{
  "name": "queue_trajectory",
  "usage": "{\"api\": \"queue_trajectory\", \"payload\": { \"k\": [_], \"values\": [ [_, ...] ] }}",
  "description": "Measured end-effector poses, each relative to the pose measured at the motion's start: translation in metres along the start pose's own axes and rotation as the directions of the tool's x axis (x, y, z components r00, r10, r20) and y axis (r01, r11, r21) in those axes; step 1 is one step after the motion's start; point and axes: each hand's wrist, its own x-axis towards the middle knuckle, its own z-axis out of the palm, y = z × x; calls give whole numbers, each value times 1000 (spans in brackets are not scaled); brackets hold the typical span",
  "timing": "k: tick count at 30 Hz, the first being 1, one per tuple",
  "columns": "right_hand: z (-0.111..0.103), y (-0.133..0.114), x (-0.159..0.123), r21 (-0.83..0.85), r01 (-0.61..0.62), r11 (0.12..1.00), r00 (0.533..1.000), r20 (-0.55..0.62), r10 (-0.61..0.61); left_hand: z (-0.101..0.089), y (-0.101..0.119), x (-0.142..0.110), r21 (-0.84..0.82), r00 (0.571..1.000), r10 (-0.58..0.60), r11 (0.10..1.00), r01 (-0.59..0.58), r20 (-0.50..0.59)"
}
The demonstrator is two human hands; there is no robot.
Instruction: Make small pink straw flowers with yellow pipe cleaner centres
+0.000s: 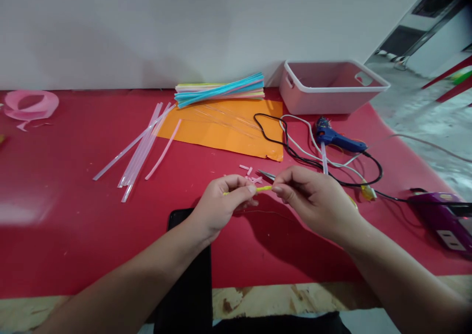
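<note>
A short yellow pipe cleaner is stretched level between my two hands. My left hand pinches it between thumb and fingers, with a bit showing at the far side of the grip. At its other end, the thumb and fingertips of my right hand are closed on the tip. Just beyond them lie several short cut pink pieces and the pointed metal blades of scissors; my right hand hides the rest of that tool.
Behind are a pipe cleaner bundle, an orange sheet and a pink bin. Glue sticks lie left; a blue glue gun with tangled cords and a purple power strip sit right. A black phone-like slab is below my left wrist.
</note>
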Motion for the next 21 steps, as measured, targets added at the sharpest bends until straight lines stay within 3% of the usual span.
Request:
{"api": "queue_trajectory", "payload": {
  "k": [8,12,15,18,21],
  "values": [
    [0,3,-1,-113,123,986,989,-65,-131,-1,2,0,-78,997,-75,994,75,6],
    [-4,2,-1,-239,270,933,947,-107,-301,2,3,-3,-114,997,-66,991,70,36],
    [-9,-2,-2,-253,341,905,914,-136,-383,4,2,-6,-136,996,4,991,9,95],
    [-10,-2,-1,-102,237,966,955,-156,-251,3,1,-7,-46,986,127,991,-123,111],
    [-5,1,0,261,-32,965,999,-3,34,-1,0,-8,260,946,315,910,-323,75]
  ]
}}
